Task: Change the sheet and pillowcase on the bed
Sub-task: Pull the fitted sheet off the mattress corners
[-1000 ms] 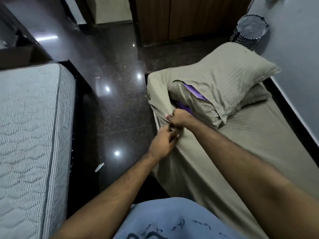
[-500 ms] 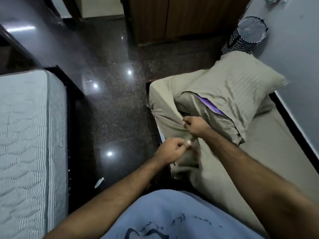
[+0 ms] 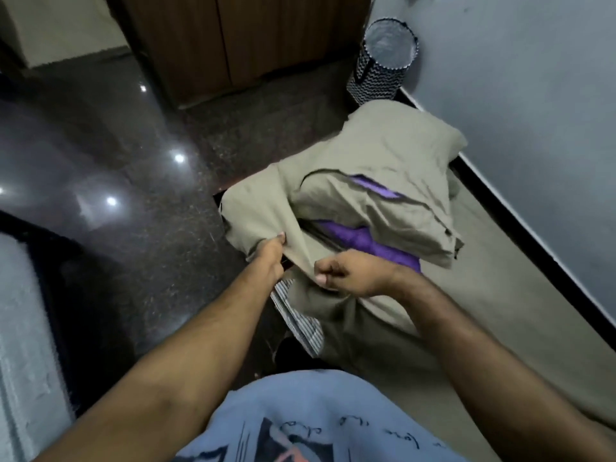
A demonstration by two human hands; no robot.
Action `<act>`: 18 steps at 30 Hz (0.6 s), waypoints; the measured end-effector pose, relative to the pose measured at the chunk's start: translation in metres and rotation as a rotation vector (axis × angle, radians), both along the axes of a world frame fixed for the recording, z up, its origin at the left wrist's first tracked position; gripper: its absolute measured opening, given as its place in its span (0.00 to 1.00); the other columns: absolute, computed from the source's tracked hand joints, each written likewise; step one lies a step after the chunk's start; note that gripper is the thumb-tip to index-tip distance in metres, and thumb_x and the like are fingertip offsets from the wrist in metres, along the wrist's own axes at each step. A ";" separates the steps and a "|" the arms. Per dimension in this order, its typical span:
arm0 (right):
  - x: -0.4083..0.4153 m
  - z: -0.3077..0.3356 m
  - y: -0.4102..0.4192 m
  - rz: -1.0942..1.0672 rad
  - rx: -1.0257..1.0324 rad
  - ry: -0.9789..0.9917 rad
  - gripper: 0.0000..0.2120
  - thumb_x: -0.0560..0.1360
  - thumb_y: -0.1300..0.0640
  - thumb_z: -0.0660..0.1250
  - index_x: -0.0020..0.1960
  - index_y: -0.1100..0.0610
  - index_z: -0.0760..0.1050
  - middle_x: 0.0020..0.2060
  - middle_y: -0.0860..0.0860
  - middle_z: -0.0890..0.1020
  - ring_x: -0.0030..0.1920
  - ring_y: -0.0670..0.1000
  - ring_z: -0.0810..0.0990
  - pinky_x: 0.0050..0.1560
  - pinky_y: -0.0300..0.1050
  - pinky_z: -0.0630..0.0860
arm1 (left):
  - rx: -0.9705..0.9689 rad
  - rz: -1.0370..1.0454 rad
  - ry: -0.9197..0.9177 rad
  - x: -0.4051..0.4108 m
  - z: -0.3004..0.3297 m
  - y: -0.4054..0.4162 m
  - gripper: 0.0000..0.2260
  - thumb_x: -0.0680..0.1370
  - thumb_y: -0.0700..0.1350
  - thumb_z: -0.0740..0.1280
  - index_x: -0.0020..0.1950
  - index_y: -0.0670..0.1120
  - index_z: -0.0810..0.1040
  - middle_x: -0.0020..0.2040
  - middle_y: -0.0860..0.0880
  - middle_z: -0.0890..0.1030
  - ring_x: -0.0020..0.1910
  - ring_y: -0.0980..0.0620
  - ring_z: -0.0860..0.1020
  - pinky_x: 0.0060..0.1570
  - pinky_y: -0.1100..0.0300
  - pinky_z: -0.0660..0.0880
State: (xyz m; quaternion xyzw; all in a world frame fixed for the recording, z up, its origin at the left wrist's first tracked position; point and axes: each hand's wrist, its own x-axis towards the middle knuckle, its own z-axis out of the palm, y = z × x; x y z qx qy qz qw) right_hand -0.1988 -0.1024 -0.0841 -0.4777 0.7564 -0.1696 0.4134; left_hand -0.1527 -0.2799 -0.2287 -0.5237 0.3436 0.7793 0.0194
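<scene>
Here, low in the frame's centre, both hands grip the olive sheet (image 3: 483, 321) at the bed's near-left edge: the left hand (image 3: 270, 253) pinches a fold, the right hand (image 3: 346, 273) is fisted around bunched cloth, apparently to peel it off, since the striped mattress (image 3: 296, 315) already shows beneath. Beyond them, mid-frame, the pillow (image 3: 386, 168) lies on the sheet, purple showing through its open pillowcase, and a patterned basket (image 3: 383, 66) stands upper right.

Khaki sheet (image 3: 266, 215) bunched, pillowcase (image 3: 393, 151) gaping
</scene>
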 end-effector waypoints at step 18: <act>-0.091 -0.111 -0.213 -0.223 0.336 0.195 0.30 0.83 0.40 0.55 0.69 0.66 0.70 0.66 0.64 0.76 0.66 0.63 0.75 0.61 0.50 0.71 | -1.261 -1.507 0.332 0.019 0.003 -0.079 0.24 0.78 0.55 0.54 0.59 0.42 0.81 0.73 0.46 0.73 0.68 0.45 0.74 0.67 0.53 0.71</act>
